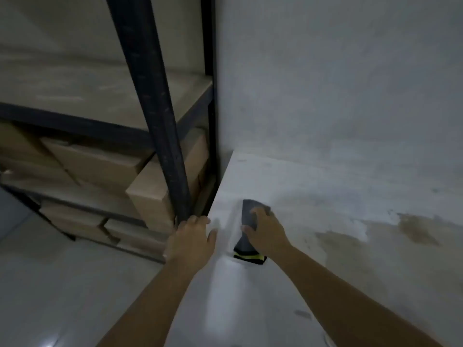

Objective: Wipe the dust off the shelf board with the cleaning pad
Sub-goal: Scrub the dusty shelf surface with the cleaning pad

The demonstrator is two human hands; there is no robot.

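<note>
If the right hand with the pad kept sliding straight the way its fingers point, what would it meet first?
Probably the wall behind the board: the right hand presses the cleaning pad flat, with only bare dusty board ahead. Depth is unclear.

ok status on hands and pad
Right hand pressing cleaning pad flat on dusty shelf board. Left hand open, braced at board's edge. Nothing in the way.

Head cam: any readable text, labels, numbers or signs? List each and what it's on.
None readable.
Cleaning pad under the right hand: a yellow stripe at its near end, no letters visible.
Cardboard boxes on the rack: plain faces, blurred, no print to make out.
Black rack post: faint marks along it, too blurred to tell whether they are text.
Dusty board and wall: only dust and stains.
</note>
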